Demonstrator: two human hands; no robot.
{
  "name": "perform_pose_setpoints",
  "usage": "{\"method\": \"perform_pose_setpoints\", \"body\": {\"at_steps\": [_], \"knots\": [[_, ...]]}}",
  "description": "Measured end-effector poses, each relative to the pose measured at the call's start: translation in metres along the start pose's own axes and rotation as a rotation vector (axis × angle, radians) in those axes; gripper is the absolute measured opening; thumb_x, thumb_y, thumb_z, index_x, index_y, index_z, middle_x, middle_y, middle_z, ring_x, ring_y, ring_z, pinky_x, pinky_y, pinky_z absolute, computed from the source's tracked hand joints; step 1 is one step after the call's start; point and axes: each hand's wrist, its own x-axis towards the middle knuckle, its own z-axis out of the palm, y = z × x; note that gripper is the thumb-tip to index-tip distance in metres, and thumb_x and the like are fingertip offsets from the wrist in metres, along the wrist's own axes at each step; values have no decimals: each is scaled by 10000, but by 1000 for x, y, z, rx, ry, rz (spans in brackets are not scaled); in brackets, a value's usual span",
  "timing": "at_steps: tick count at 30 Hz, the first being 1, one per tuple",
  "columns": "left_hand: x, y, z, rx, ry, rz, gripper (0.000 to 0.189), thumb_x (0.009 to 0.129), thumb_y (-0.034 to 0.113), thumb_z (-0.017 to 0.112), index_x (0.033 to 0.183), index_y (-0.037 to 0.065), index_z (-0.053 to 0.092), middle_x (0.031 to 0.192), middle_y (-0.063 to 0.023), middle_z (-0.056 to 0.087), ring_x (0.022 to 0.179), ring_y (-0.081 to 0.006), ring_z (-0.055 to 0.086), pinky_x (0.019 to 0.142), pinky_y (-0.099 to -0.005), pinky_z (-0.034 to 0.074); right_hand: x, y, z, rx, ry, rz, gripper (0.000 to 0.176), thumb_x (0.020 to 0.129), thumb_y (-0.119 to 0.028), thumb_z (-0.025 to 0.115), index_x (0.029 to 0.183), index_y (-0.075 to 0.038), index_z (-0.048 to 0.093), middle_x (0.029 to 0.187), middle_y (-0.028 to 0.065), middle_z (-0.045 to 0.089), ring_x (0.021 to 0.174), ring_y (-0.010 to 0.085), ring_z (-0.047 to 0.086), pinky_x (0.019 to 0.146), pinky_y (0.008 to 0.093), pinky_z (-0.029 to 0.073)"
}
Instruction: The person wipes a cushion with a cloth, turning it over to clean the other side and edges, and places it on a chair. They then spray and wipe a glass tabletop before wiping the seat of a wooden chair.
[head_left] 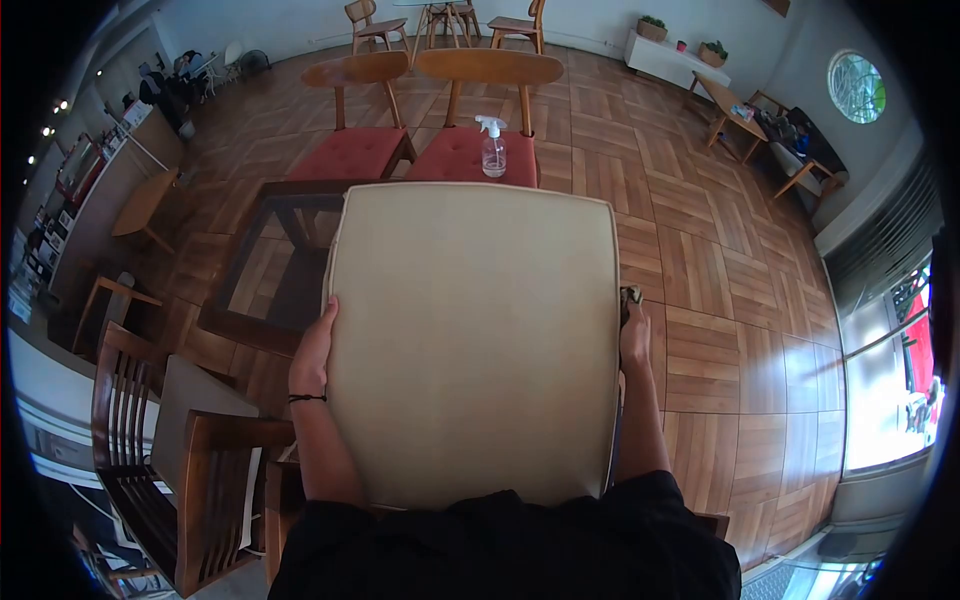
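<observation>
A large beige cushion [475, 330] lies before me, its near edge against my black shirt. My left hand [313, 350] grips its left side, thumb along the edge and the other fingers hidden beneath. At the right side, my right hand [634, 335] is closed on a dark crumpled cloth [630, 297] held against the cushion's edge. Beyond the far edge, a clear spray bottle [493, 150] with a white nozzle stands upright on the red seat of a wooden chair [455, 158].
A second red-seated chair [350, 150] and a dark-framed table with a see-through top [225, 270] are ahead left. Slatted wooden chairs [215, 440] stand close at my left. Parquet floor [720, 340] extends right towards a bright window [890, 390].
</observation>
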Motion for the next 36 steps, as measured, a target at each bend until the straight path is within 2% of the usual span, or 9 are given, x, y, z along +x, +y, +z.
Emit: {"method": "perform_pose_setpoints", "body": {"at_steps": [7,13,19,22,24,26,28,31,36], "knots": [[68,-18,-7,101,92,-72,803,958,625,555,1372,-63,547,1314,-173,629,1177,-245,613,987,-359,474,24,-6,40,-162,36,56,488,994,-345,400,1049,85,624,927,232,642,820,330,571,831,427,450],[143,19,12,172,111,19,718,977,580,549,1328,-45,597,1271,-158,659,1153,-251,636,977,-365,486,98,-2,81,-289,129,44,546,971,-396,426,1189,71,606,1090,234,660,1035,334,622,944,411,443],[222,-9,4,275,105,-14,756,938,610,581,1261,-71,628,1249,-184,661,1157,-293,633,968,-388,487,87,-36,88,-343,278,-7,504,1000,-374,391,1134,33,656,1064,208,696,966,321,688,800,436,499],[216,1,8,899,441,146,660,893,546,683,1178,-49,675,1172,-175,680,1180,-314,616,1033,-423,444,74,-74,95,-43,279,-212,477,1013,-349,398,1122,37,658,1080,173,701,924,254,688,777,426,505],[184,9,46,514,424,579,699,828,447,794,1300,-24,586,1286,-174,608,1273,-316,543,1106,-464,373,57,-105,119,97,87,-208,479,1026,-362,419,1127,43,653,1073,158,700,932,233,669,806,412,505],[149,12,102,292,-18,881,916,776,360,864,1479,21,385,1468,-157,456,1355,-297,456,1134,-475,341,48,-103,165,226,-188,-221,493,1029,-395,459,1154,45,644,1071,152,699,984,229,647,872,392,494],[123,14,147,-201,-478,817,1060,763,332,879,1548,69,217,1551,-153,310,1390,-272,399,1144,-435,342,47,-110,194,125,-416,-268,527,1017,-435,508,1208,42,625,1115,168,688,1088,248,620,963,378,464],[145,5,165,-478,-303,420,717,824,201,826,1394,-1,440,1268,-157,590,1137,-261,616,946,-353,521,85,-155,219,-238,-481,-313,606,981,-478,568,1306,33,569,1242,205,649,1225,287,584,1060,381,414],[184,-25,143,-754,-447,212,472,880,141,737,1271,-24,531,1064,-138,669,872,-243,686,704,-346,581,267,-108,303,-541,-352,-292,904,840,-544,707,1464,24,383,1438,234,506,1327,361,509,1124,418,378]]}}
